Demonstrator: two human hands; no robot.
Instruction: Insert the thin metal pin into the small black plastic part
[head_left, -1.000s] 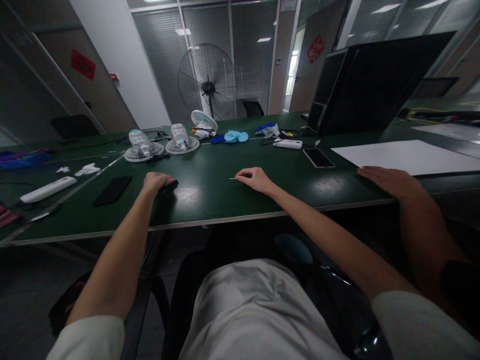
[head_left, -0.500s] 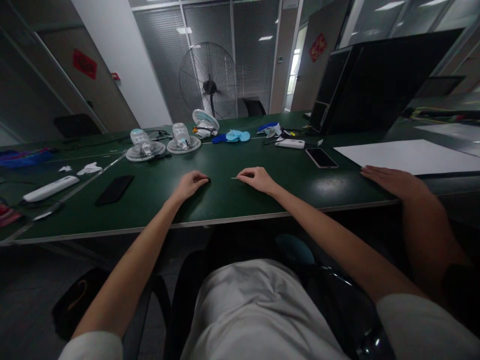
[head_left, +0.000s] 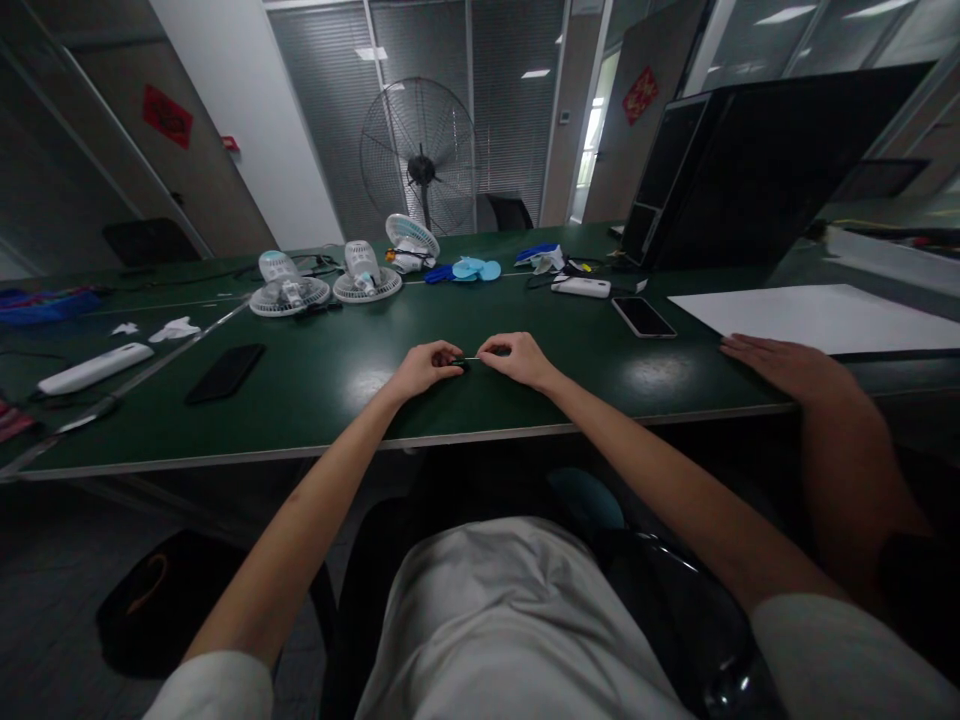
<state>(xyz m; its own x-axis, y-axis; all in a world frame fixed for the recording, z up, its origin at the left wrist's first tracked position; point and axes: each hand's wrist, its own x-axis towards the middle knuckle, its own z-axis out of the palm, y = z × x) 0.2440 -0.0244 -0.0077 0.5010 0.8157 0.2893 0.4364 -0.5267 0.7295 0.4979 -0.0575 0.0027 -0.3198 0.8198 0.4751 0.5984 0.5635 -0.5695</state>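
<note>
The green tabletop (head_left: 315,380) was dim. The right hand (head_left: 516,358) pinched a thin pin (head_left: 472,358), and the left hand (head_left: 426,366) pinched a small black part (head_left: 459,366). Both looked light and easy to drop, best held by the ends.

Dim, underexposed — warped edges

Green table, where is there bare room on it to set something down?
On the green table, one bare patch lies between the black phone and the left hand. Another lies between the right hand and a co-worker's hand, below the second phone. The far edge is crowded with small fans.
</note>
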